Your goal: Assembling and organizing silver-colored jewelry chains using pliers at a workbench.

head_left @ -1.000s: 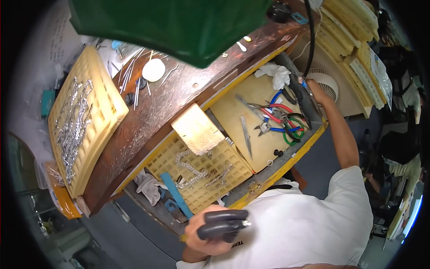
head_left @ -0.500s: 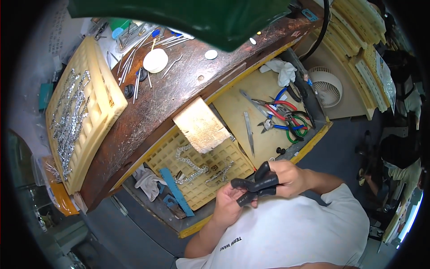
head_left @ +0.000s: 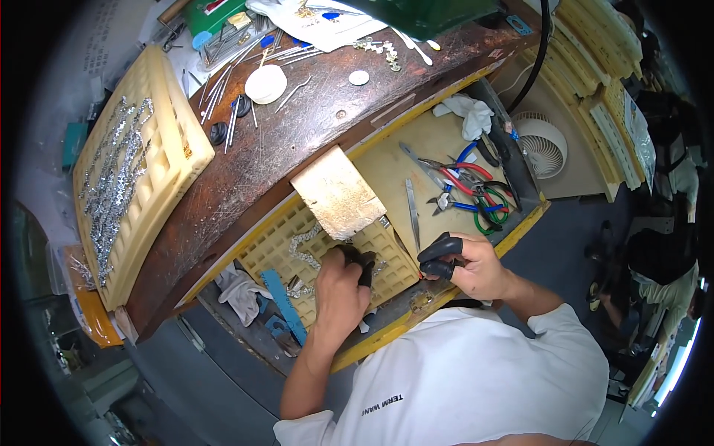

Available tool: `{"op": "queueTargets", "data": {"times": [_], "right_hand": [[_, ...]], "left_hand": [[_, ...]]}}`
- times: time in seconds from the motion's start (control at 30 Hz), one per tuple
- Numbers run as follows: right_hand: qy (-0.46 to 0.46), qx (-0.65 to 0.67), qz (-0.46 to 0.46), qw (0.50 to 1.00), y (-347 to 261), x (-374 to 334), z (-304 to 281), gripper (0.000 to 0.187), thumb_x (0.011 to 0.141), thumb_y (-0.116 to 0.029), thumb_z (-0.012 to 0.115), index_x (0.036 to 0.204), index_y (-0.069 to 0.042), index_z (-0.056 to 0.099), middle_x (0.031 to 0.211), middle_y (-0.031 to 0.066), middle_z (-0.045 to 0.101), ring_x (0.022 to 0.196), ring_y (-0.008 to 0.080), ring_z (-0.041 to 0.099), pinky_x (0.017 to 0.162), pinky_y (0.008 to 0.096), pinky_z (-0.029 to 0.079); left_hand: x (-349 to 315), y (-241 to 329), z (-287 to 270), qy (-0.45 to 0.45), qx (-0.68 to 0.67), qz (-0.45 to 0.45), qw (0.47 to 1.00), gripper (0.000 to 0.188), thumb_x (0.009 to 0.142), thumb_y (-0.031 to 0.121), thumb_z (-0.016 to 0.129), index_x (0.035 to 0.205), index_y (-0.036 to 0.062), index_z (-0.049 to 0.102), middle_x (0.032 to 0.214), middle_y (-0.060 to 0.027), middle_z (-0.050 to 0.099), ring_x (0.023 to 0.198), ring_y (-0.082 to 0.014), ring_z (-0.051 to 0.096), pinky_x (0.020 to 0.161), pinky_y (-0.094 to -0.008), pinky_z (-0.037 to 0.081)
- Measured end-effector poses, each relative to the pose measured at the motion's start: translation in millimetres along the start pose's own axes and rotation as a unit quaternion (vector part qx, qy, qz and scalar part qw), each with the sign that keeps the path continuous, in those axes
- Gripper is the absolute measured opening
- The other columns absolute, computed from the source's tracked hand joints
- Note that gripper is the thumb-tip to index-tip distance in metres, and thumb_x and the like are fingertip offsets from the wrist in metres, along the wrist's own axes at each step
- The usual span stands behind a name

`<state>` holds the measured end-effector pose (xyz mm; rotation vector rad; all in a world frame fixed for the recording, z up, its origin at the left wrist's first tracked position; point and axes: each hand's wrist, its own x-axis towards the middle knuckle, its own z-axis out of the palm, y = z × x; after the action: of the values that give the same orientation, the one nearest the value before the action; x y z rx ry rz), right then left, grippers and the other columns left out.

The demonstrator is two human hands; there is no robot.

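And the yellow tray is reached by the left hand, silver chain laid just left of its bent fingers; off its right, the right hand is curled (black finger covers nearly together). Whether anything is pinched by either cannot be told.

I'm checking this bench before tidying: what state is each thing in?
Drawer: pulled open
Drawer tray: holding chains
Left grip: curled over the drawer tray
Right grip: fingers bent, contents unclear
Standing tray: tilted, draped with more chains
Pliers: jumbled
White cloth: crumpled
Fan: running or not, unclear
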<state>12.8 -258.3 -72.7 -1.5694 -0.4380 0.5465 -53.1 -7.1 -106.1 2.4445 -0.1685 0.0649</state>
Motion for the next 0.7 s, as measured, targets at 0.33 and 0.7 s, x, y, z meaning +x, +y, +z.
{"op": "queueTargets", "data": {"times": [0.33,0.7], "right_hand": [[0.019,-0.093,-0.054,0.994,3.4,-3.9,-6.5,0.016,0.086,0.005,0.068,0.102,0.004,0.071,0.087,0.0114,0.069,0.076,0.0190,0.067,0.068,0.0295,0.053],[0.035,-0.039,-0.029,0.998,9.1,-5.5,-2.4,0.030,0.082,0.015,0.055,0.107,0.006,0.070,0.089,0.0121,0.066,0.079,0.0189,0.067,0.071,0.0296,0.055]], "left_hand": [[14.9,10.4,-1.4,-0.081,0.087,0.035,0.992,0.020,0.060,-0.003,0.067,0.077,-0.0012,0.057,0.092,-0.0197,0.050,0.093,-0.0393,0.053,0.072,-0.0495,0.048],[4.8,11.0,10.5,-0.039,0.059,-0.024,0.997,0.022,0.059,-0.001,0.067,0.076,-0.0027,0.054,0.085,-0.0204,0.053,0.085,-0.0407,0.054,0.073,-0.0502,0.047]]}}
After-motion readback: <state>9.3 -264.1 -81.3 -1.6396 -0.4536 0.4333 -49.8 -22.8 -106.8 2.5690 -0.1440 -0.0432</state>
